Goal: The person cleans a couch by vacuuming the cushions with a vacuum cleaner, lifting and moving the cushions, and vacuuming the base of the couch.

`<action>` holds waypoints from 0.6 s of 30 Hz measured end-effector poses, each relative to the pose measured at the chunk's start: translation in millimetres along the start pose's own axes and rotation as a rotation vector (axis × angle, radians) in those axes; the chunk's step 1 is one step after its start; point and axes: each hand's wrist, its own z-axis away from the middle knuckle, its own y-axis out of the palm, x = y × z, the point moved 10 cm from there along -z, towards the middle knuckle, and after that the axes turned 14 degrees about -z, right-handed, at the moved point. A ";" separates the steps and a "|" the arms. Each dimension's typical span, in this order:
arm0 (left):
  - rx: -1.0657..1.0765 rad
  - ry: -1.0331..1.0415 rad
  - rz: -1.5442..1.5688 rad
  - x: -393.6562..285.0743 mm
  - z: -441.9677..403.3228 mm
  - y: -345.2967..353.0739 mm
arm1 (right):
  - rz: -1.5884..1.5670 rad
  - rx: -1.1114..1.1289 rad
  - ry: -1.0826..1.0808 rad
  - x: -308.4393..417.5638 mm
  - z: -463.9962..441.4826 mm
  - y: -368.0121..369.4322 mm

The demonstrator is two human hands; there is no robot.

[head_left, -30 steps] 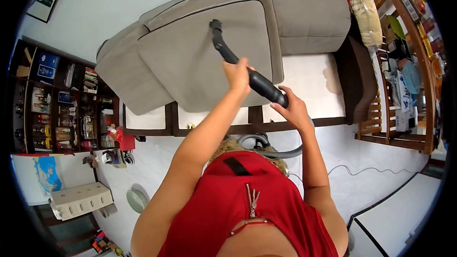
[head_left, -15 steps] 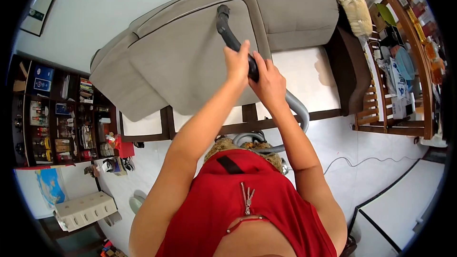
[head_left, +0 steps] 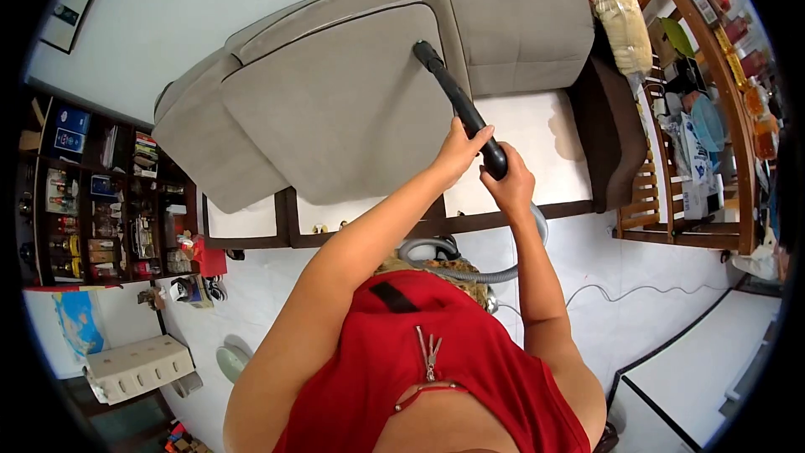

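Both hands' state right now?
Left hand: closed, holding the vacuum tube.
Right hand: closed, holding the same tube, nearer the body.

Since half a second ago, the nozzle (head_left: 422, 49) has come away from the top edge of the grey cushion (head_left: 335, 109) and shifted toward its right edge. The left hand (head_left: 459, 151) and right hand (head_left: 513, 184) have both swung right and drawn back with the black tube (head_left: 459, 103); they sit closer together than a second ago. Less of the grey hose (head_left: 541, 222) seems to show, though the right forearm hides part.
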 end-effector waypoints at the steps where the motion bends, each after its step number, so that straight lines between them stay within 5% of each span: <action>1: 0.009 0.033 0.016 -4.0 0.8 -3.2 | -0.029 -0.029 -0.030 6.6 -5.4 -6.7; 9: -0.052 -0.078 0.092 43.5 7.3 -44.7 | -0.161 -0.097 0.118 6.5 -106.4 -13.7; 18: -0.218 -0.313 0.109 154.8 54.7 -120.9 | -0.256 0.012 0.278 -73.8 -82.3 -35.9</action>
